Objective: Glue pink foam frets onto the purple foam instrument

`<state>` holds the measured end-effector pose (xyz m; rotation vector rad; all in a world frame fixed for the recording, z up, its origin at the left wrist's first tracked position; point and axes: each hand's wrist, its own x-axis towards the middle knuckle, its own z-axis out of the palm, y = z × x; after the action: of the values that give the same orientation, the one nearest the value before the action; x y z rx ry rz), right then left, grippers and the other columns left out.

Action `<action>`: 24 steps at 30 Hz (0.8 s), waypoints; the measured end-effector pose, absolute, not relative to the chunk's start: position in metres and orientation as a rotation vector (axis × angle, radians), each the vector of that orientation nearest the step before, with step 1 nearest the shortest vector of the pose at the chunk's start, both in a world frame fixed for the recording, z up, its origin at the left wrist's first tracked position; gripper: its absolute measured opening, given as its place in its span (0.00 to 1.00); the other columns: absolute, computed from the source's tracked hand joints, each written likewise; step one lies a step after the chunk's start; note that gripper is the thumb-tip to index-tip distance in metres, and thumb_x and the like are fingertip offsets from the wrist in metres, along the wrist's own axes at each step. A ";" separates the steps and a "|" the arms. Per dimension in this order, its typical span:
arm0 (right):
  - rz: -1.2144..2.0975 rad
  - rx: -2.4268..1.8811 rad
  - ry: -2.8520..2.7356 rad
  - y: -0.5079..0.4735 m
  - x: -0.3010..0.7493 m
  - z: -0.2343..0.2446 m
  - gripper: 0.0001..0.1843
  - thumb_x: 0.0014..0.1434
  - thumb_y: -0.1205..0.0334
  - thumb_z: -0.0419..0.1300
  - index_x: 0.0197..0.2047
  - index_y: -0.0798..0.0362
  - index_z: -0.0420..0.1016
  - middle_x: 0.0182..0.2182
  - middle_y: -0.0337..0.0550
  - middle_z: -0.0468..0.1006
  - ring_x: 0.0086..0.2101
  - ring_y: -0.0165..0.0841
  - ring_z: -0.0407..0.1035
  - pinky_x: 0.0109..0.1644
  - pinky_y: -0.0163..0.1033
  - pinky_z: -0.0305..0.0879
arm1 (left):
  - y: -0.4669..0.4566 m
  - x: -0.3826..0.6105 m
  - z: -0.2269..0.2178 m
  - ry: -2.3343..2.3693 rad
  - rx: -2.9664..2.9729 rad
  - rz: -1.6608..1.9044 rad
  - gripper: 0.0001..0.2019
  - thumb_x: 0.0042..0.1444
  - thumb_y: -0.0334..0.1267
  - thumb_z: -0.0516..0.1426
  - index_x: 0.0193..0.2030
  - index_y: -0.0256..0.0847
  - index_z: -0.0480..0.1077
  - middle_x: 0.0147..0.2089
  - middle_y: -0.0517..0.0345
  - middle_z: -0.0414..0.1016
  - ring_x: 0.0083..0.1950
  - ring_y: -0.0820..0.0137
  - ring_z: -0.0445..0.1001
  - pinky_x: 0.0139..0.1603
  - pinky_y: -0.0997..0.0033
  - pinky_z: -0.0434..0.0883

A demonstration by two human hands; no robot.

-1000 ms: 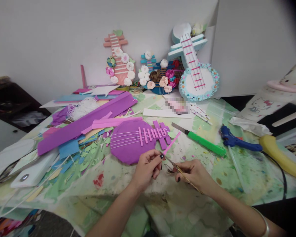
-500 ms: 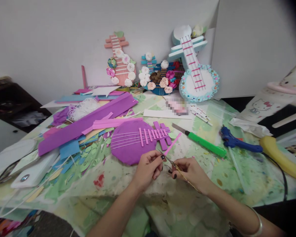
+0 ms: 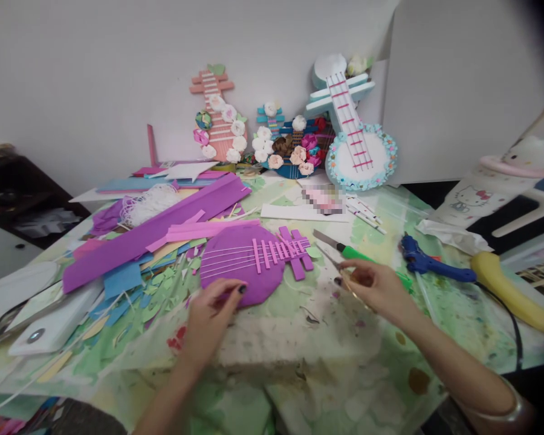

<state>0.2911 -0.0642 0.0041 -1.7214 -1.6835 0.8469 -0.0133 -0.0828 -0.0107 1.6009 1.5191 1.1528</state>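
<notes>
Both busy; left fingers [image 3: 228,289] seemingly pinch guitar [image 3: 236,266] edge; right fingers [image 3: 352,269] grip scissors [image 3: 328,256].

Fingers of left hand [image 3: 208,317] touch near edge of guitar cut-out [image 3: 240,266], which lies flat on table [image 3: 308,362]; its neck runs right, toward fingers of right hand [image 3: 372,285]. Scissors [image 3: 330,258] sit in right hand, blades out past fingertips, just beside neck end. Craft knife [image 3: 340,246] just behind right fingers. Glue gun [image 3: 430,266] right of them, near. Scrap pile [image 3: 158,284] left of left fingers, long foam sheet [image 3: 154,232] behind it. Finished guitars [image 3: 294,142] lean on wall [image 3: 95,78], well behind both hands.
</notes>
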 end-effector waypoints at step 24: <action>-0.279 -2.162 -2.092 -0.017 0.375 0.022 0.14 0.56 0.64 0.51 0.38 0.55 0.77 0.33 0.50 0.80 0.33 0.40 0.72 0.34 0.39 0.58 | 0.003 -0.055 0.017 1.815 2.505 0.873 0.14 0.58 0.43 0.50 0.40 0.38 0.72 0.41 0.48 0.77 0.45 0.60 0.72 0.48 0.62 0.66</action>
<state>0.3749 -0.0173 0.0221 -2.1624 -2.0922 -0.2793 -0.0550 0.0035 0.0174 2.5046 1.8148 0.8725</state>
